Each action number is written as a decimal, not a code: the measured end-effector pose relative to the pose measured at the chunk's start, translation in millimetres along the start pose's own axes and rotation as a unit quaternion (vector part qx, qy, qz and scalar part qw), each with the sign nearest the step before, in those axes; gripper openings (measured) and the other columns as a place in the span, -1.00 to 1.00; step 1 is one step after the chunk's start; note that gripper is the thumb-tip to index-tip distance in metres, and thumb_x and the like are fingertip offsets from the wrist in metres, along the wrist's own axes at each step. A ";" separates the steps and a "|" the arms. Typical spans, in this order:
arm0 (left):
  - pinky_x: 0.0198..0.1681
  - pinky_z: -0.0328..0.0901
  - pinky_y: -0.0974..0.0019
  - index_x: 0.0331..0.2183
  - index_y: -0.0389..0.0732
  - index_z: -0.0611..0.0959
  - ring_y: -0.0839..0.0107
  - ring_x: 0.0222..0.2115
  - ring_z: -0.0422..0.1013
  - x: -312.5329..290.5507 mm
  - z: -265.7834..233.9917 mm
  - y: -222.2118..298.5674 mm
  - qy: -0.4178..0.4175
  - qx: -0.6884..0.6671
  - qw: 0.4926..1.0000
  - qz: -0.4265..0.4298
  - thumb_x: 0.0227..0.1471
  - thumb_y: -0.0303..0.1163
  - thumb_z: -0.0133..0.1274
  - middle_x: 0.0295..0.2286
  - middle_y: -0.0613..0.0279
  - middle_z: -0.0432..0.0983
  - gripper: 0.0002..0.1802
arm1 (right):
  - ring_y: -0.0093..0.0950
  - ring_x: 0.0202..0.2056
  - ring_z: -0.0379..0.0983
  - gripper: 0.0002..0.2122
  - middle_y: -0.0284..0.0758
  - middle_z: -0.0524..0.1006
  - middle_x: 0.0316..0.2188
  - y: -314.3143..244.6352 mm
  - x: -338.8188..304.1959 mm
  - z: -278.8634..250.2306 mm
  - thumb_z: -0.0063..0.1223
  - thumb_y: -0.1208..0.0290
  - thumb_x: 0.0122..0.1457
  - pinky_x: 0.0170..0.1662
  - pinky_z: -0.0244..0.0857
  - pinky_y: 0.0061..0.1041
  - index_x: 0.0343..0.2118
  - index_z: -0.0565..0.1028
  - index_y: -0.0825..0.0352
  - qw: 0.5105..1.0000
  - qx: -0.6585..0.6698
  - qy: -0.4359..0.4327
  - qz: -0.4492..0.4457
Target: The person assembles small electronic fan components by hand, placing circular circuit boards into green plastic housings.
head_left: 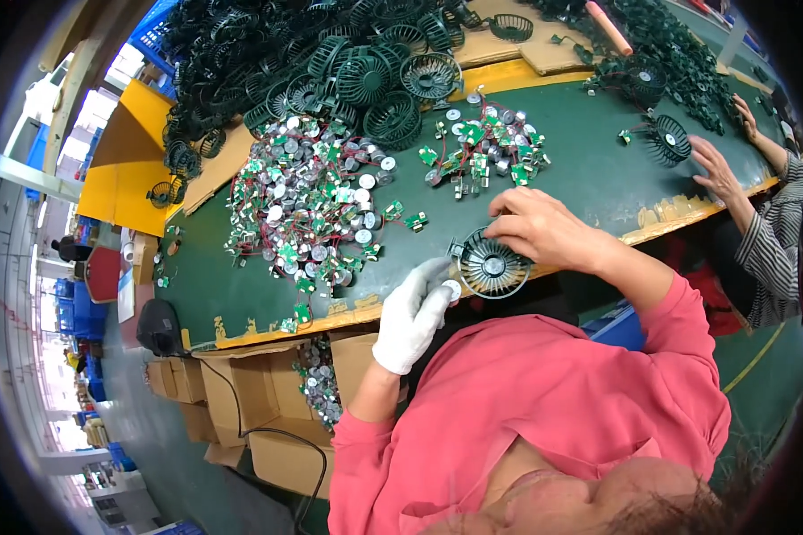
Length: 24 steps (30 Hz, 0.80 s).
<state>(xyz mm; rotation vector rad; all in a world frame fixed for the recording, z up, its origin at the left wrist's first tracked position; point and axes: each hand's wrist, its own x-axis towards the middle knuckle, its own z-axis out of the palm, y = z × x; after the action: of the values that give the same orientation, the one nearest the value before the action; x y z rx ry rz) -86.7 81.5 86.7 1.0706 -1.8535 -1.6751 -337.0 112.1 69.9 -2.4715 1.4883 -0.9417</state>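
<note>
At the desk's (589, 178) near edge, the gloved left hand (413, 318), nearly closed, pinches what looks like a motor (455, 290) beside a cage (493, 278); the half-curled right hand (544, 229) touches its rim. Fitting seems unfinished: loose motors (281, 192) remain at 10 o'clock from it, heaped cages (363, 78) at 11.

We see a green surface (589, 147) with a worn yellow edge (669, 216) along our side. On it lie a large pile of wired motors and circuit boards (308, 201) and, to its right, a smaller pile (491, 147). Beyond, we find dark fan housings (366, 76) heaped partly over cardboard (216, 168).
</note>
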 end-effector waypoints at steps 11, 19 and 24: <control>-0.31 0.36 0.31 0.09 -0.25 0.30 0.28 -0.40 0.47 17.0 3.5 0.7 -0.051 0.133 0.984 0.109 -0.02 -0.24 0.09 -0.35 0.10 0.52 -0.34 | -0.33 -0.34 0.39 -0.66 -0.33 0.42 -0.45 -51.8 -9.8 30.4 0.20 0.27 -0.06 -0.29 0.25 -0.38 -0.22 0.45 0.27 0.994 0.074 0.067 -0.035; -0.19 0.37 0.09 0.03 -0.07 0.36 -0.04 -0.20 0.41 42.0 1.6 -11.8 -0.098 0.444 0.856 0.246 -0.34 -0.05 0.29 -0.01 0.02 0.29 -0.15 | -0.41 -0.37 0.36 -0.76 -0.39 0.40 -0.50 -29.4 -13.3 14.6 0.22 0.33 -0.11 -0.19 0.15 -0.36 -0.37 0.44 0.24 0.992 -0.107 -0.070 -0.001; -0.30 0.37 0.16 -0.08 -0.05 0.47 0.09 -0.30 0.45 31.5 1.6 -23.7 -0.036 0.441 0.852 0.281 -0.25 -0.25 0.24 -0.18 0.13 0.42 -0.40 | -0.41 -0.35 0.35 -0.86 -0.37 0.41 -0.55 -13.3 0.0 11.6 0.14 0.38 -0.08 -0.11 0.15 -0.30 -0.52 0.40 0.24 0.990 -0.081 -0.093 -0.073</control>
<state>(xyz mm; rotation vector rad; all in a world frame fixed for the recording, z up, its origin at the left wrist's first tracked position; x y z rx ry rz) -101.1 58.9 57.7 0.6064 -2.7207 -0.4984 -320.3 116.4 65.9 -2.7276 1.3914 -0.6102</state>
